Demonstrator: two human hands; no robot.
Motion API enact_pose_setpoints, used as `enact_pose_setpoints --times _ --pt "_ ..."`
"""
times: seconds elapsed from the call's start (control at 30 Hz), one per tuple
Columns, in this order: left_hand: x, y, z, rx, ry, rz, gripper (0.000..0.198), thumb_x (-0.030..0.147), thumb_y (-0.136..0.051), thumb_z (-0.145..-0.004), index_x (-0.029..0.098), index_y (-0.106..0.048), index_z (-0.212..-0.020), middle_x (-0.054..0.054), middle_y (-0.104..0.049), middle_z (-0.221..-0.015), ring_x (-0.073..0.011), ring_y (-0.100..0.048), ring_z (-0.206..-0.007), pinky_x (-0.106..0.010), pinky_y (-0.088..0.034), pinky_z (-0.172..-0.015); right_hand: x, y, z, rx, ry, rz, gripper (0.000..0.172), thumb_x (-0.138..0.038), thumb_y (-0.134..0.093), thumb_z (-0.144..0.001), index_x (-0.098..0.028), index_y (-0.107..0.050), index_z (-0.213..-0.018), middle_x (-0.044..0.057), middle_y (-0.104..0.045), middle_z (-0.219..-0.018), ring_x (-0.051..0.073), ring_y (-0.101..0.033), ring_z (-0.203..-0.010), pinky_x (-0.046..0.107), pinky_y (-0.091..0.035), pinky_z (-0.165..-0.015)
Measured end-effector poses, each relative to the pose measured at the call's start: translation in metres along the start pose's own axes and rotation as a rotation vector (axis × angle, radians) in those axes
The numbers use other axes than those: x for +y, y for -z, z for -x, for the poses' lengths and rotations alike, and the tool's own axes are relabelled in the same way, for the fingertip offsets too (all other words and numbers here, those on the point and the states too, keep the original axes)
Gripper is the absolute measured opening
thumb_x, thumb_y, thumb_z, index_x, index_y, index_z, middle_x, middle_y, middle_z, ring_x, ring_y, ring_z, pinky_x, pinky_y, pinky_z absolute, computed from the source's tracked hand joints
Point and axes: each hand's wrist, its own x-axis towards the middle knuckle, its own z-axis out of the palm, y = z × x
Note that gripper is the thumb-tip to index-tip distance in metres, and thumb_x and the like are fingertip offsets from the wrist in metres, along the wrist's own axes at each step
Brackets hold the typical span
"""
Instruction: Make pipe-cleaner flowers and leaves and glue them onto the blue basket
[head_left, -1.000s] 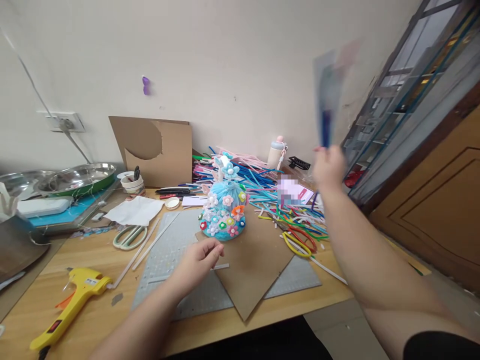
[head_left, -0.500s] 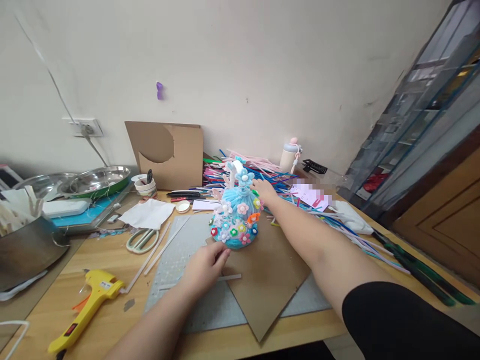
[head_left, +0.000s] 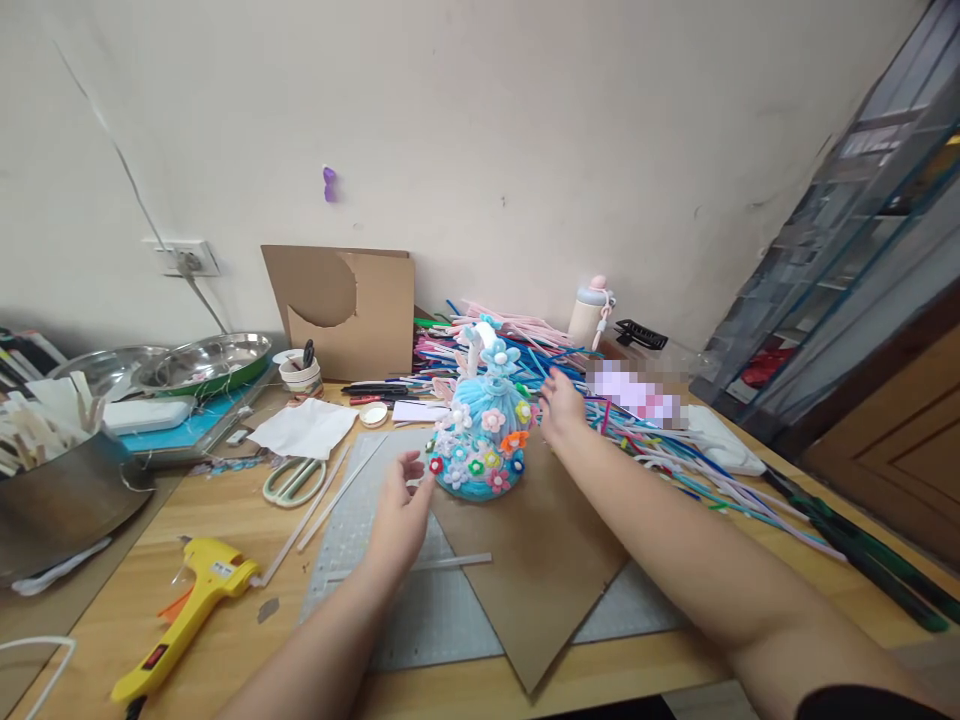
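Observation:
A blue fuzzy cone-shaped craft [head_left: 481, 430], studded with small coloured flowers, stands on a brown cardboard sheet [head_left: 540, 560]. My left hand [head_left: 399, 510] is open just left of its base, fingers apart and holding nothing. My right hand [head_left: 562, 408] is open just right of the craft, fingers spread, next to the heap of coloured pipe cleaners [head_left: 525, 350]. Neither hand visibly grips the craft.
A grey cutting mat [head_left: 352, 520] lies under the cardboard. A yellow glue gun [head_left: 187, 610], scissors [head_left: 292, 480] and glue sticks [head_left: 322, 495] lie to the left. Steel dishes [head_left: 202, 358], a cut cardboard piece [head_left: 341, 305] and a bottle [head_left: 589, 308] stand at the back.
A second ago my right hand held blurred strips raised at the right; it has come down empty beside the craft. My left hand has lifted and opened near the craft's base.

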Motion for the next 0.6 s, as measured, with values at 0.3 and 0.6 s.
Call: enact_pose_setpoints --times 0.3,0.6 --pt "-0.007 0.001 -0.010 -0.021 0.269 0.345 0.038 0.008 -0.054 -0.072 0.022 -0.043 -0.106 -0.012 -0.059 -0.109 -0.0214 -0.058 -0.110 -0.038 -0.046 -0.093 0.022 -0.034 0.089 -0.054 -0.244 -0.716 0.051 -0.033 -0.014 -0.093 -0.020 -0.038 -0.136 0.013 -0.054 -0.130 0.020 -0.050 -0.122 0.042 -0.048 -0.095" --pt "0.025 0.004 -0.002 -0.063 0.470 0.687 0.041 0.002 -0.050 -0.073 0.017 -0.043 -0.111 -0.016 -0.063 -0.111 -0.0169 -0.063 -0.104 -0.027 -0.049 -0.090 0.016 -0.045 0.084 0.080 -0.434 -1.264 0.029 -0.033 -0.047 -0.081 -0.021 -0.064 -0.102 0.006 -0.065 -0.117 0.020 -0.055 -0.117 0.036 -0.041 -0.104"
